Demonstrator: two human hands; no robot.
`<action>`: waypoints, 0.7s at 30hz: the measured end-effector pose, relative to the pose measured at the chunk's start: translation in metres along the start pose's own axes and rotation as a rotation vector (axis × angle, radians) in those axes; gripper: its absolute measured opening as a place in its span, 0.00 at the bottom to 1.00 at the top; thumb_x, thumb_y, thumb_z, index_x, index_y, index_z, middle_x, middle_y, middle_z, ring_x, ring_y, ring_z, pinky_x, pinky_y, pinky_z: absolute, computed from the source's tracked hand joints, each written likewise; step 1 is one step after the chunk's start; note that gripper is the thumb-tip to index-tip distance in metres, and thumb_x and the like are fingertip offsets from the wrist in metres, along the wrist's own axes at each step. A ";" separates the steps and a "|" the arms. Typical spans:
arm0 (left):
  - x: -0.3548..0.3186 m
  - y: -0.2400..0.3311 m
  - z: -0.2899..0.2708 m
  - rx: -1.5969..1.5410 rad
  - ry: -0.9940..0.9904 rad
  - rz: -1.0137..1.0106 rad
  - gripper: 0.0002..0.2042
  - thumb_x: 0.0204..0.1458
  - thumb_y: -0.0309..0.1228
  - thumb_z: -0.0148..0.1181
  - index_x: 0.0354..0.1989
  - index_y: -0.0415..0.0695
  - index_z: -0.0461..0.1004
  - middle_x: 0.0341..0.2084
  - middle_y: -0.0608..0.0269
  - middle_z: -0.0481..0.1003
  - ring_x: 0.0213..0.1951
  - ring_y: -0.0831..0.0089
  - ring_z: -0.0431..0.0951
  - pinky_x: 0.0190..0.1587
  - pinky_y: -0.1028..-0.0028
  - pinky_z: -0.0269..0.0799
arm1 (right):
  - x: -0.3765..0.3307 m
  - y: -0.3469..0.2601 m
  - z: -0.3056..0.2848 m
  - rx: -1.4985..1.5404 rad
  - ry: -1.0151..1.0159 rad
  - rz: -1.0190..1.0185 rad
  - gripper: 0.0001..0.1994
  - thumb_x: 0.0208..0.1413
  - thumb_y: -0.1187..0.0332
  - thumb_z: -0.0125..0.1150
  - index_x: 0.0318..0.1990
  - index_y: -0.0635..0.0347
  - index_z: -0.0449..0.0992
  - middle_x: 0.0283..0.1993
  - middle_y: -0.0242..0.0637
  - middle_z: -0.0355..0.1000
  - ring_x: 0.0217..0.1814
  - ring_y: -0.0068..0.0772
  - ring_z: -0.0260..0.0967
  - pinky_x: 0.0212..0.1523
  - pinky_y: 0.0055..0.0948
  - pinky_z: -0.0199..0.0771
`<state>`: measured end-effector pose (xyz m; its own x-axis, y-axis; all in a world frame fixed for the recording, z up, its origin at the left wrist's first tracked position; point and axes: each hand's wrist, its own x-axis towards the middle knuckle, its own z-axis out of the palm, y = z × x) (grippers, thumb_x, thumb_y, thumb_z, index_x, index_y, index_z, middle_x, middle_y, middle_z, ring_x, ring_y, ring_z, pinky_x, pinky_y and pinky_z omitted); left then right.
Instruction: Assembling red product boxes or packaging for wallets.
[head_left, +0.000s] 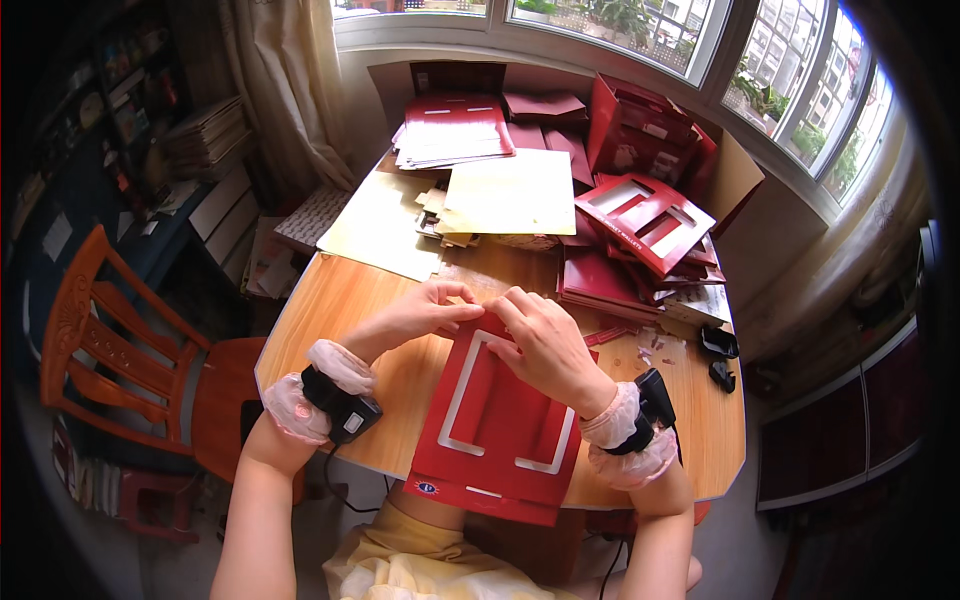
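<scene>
A red cardboard box blank (505, 400) with pale cut-out slots lies at the table's front, its near end jutting past the edge over my lap. My left hand (425, 312) is closed, thumb and forefinger pinched at the blank's far left corner. My right hand (545, 350) reaches over the blank's far end, its fingers bent and gripping the edge close beside the left fingertips. Exactly what lies between the fingertips is hidden. Each wrist bears a pale frilled cuff with a black strapped-on device.
Pale yellow cardboard sheets (520, 195) and stacked red covers (460, 130) fill the table's far side. Red cut-out blanks (650, 225) pile up at right. Small red scraps (655, 350) and black objects (718, 343) lie nearer the right edge. A wooden chair (130, 360) stands left.
</scene>
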<state>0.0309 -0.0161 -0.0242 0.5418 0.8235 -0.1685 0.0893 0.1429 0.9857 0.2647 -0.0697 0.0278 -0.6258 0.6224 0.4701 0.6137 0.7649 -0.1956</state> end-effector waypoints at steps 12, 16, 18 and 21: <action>-0.003 0.004 0.007 -0.012 -0.245 0.118 0.18 0.57 0.24 0.70 0.52 0.40 0.69 0.41 0.57 0.84 0.43 0.79 0.82 0.45 0.79 0.79 | -0.003 0.001 -0.005 -0.092 0.028 -0.039 0.19 0.49 0.67 0.71 0.49 0.59 0.80 0.38 0.37 0.73 0.39 0.38 0.76 0.37 0.36 0.79; -0.007 0.010 0.019 0.007 -0.163 0.076 0.20 0.55 0.21 0.71 0.52 0.39 0.68 0.41 0.54 0.84 0.44 0.77 0.83 0.47 0.78 0.79 | -0.005 0.001 -0.003 -0.186 -0.001 -0.029 0.18 0.49 0.66 0.70 0.48 0.61 0.80 0.38 0.35 0.73 0.39 0.36 0.76 0.34 0.34 0.79; -0.012 0.015 0.028 -0.016 -0.139 0.093 0.20 0.55 0.21 0.71 0.53 0.38 0.68 0.41 0.54 0.84 0.44 0.77 0.83 0.48 0.78 0.79 | -0.005 0.001 -0.004 -0.212 -0.015 -0.027 0.18 0.49 0.67 0.70 0.48 0.61 0.80 0.38 0.35 0.73 0.39 0.35 0.76 0.34 0.34 0.79; -0.013 0.015 0.032 -0.025 -0.088 0.124 0.22 0.54 0.24 0.73 0.54 0.36 0.69 0.43 0.51 0.83 0.46 0.73 0.84 0.50 0.75 0.80 | -0.005 0.001 -0.004 -0.249 -0.004 -0.029 0.17 0.48 0.67 0.70 0.47 0.62 0.80 0.37 0.35 0.73 0.39 0.34 0.76 0.33 0.33 0.79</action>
<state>0.0517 -0.0422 -0.0076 0.6183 0.7848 -0.0433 -0.0035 0.0578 0.9983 0.2697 -0.0728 0.0287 -0.6461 0.6019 0.4693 0.6952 0.7179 0.0363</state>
